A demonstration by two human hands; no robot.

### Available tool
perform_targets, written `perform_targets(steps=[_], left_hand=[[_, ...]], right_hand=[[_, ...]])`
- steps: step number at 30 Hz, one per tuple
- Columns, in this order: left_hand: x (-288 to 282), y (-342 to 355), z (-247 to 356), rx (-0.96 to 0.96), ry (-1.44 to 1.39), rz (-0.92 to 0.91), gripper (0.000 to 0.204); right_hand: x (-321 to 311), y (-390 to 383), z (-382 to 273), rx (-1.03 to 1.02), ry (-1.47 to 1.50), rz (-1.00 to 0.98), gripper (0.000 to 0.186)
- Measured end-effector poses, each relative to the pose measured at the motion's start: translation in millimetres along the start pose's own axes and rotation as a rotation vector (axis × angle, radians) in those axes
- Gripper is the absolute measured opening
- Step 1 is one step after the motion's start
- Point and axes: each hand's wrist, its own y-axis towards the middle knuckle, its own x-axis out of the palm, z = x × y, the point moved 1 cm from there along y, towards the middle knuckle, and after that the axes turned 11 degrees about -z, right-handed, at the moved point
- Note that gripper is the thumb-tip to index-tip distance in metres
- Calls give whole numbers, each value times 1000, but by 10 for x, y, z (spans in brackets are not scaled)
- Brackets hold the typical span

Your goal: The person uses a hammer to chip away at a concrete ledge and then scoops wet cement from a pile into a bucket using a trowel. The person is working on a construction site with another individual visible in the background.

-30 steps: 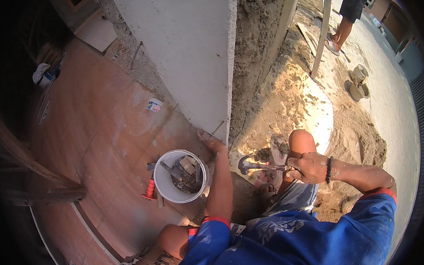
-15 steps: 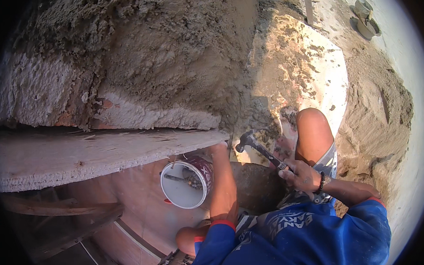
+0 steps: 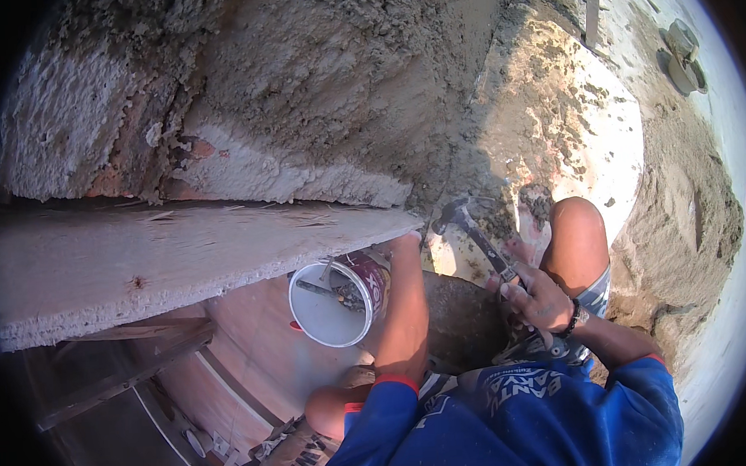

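My right hand point(image 3: 547, 302) is closed round the handle of a claw hammer point(image 3: 483, 243), in front of my bent right knee. The hammer's head points away to the left, just right of the end of a thick wooden board point(image 3: 199, 253). At that end, my left hand point(image 3: 405, 241) grips the board's near edge from below; most of its fingers are hidden. The board lies against a rough, mortar-covered wall point(image 3: 300, 86). Beside my left forearm, a white-rimmed bucket point(image 3: 366, 312) leans with its mouth toward me, holding a stick and grey bits I cannot make out.
A pale sheet point(image 3: 606, 131) spattered with mortar lies beyond my knee, with heaped sand point(image 3: 688, 211) to its right. Farther off stand two small buckets point(image 3: 684, 65). Wooden framing point(image 3: 137, 368) is under the board at left. A printed paper bag point(image 3: 295, 457) lies near my left leg.
The view has shifted, so the scene sits farther right. The hammer's head is tipped slightly farther away from me. Both hands keep their places, the left at the board's end.
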Motion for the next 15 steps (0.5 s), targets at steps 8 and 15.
perform_targets(steps=[8,15], left_hand=[[-64,-241,5,223,62,120,41],[506,-1452,385,452,364,222,42]], right_hand=[[280,-14,-122,8,118,39,23],[331,286,72,-302,-511,334,42]])
